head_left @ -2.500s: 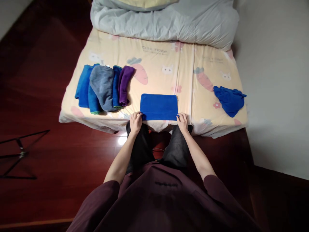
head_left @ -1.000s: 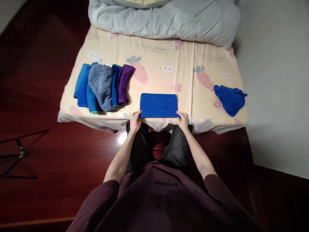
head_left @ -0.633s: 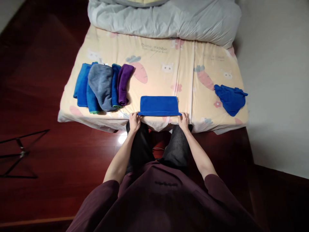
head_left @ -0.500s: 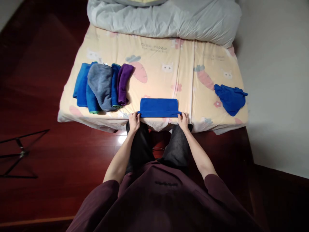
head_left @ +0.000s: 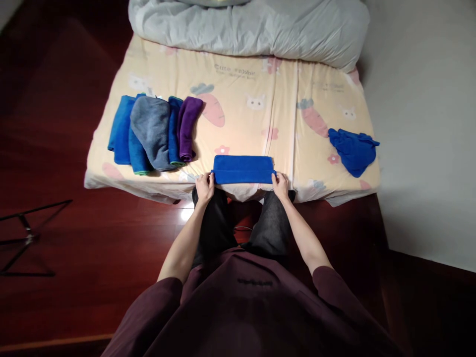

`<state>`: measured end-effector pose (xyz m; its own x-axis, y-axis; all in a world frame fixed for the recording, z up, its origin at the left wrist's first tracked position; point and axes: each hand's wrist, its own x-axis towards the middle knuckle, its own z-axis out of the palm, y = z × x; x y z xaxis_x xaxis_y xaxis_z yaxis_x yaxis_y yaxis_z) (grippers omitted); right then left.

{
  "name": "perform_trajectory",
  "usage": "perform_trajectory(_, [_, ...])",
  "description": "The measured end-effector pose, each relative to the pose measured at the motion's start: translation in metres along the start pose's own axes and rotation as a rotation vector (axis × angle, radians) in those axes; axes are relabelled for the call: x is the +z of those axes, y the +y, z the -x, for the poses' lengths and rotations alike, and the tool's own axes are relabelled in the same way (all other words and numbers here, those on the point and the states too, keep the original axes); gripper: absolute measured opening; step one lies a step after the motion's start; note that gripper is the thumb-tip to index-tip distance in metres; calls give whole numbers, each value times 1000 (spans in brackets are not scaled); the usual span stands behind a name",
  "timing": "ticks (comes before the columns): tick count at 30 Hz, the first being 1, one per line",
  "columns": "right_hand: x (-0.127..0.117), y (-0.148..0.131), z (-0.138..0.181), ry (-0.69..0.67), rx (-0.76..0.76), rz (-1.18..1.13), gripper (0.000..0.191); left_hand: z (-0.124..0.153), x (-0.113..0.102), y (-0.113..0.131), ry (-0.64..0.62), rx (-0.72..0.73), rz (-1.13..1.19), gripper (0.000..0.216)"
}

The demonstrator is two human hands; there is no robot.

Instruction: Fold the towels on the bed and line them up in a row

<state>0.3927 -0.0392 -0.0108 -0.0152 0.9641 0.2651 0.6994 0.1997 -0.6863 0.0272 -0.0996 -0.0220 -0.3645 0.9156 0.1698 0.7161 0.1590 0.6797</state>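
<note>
Left hand (head_left: 205, 186) pinches blue towel (head_left: 243, 169) left corner | right hand (head_left: 280, 184) pinches right corner | towel between hands

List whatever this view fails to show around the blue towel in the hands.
- Fingertips of the left hand and right hand: head view, tucked under the blue towel at its near corners.
- The towel's lower layers: head view, covered by its top fold.
- The lettering on the mattress cover: head view, too small to read.
- The far side of the duvet: head view, cut off by the top edge.
</note>
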Motion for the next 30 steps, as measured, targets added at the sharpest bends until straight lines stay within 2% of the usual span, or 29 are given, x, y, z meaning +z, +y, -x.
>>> perform_trajectory(12, [2, 1, 1, 52, -10, 18, 30, 0, -3, 8, -15, -81, -10, 39])
perform_trajectory(20, [2, -1, 0, 52, 3, 19, 28, 2, -5, 10, 24, -58, -13, 33])
perform_trajectory(26, [-1, -6, 2, 114, -51, 7, 22, 3, -10, 12, 49, 43, -28, 31])
perform_trajectory(30, [-5, -11, 3, 93, -132, -9, 24, 4, -12, 15, 52, 150, -22, 26])
